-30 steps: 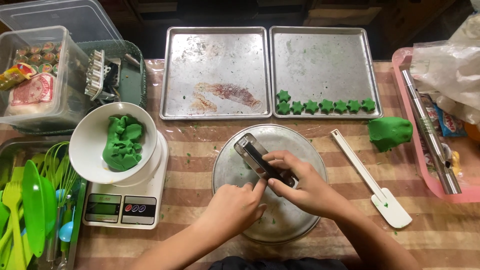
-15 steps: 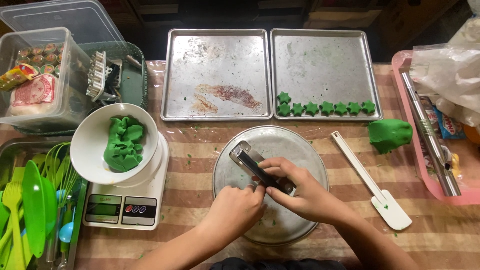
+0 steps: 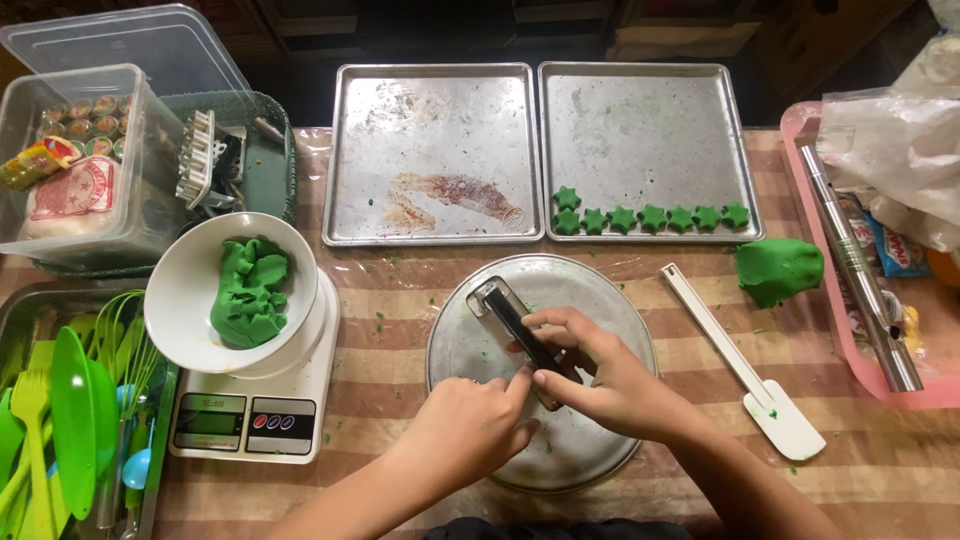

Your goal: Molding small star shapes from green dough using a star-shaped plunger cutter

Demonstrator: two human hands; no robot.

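Right hand: the right hand (image 3: pixel 610 385) is closing its fingers around a slim dark metal scraper blade (image 3: pixel 515 330), holding it slanted so the far end is pointing toward 11 o'clock over the round metal plate (image 3: pixel 600 300).
Left hand: the left hand (image 3: pixel 470 430) is curling loosely at 7 o'clock of the plate, its fingertips pressing against the blade's near end, seemingly steadying it; it is gripping nothing of its own.
Blade position: it is lying low over the plate's middle, likely angled this way for working along its edge; what is under it I cannot tell.
White bowl (image 3: pixel 185 300): sitting on a white digital kitchen scale (image 3: pixel 295 400) at 9 o'clock, holding a crumpled lump of green dough (image 3: pixel 250 290).
Right baking tray (image 3: pixel 650 110): at 1 o'clock, carrying a row of small green star-shaped dough pieces (image 3: pixel 650 217) along its near edge.
Left baking tray (image 3: pixel 430 110): at 12 o'clock, showing only a brown smear.
Loose dough: a green lump (image 3: pixel 778 270) is resting at 3 o'clock, near a white plastic spatula (image 3: pixel 745 375).
Clear plastic tub (image 3: pixel 75 165): at 10 o'clock, holding packets.
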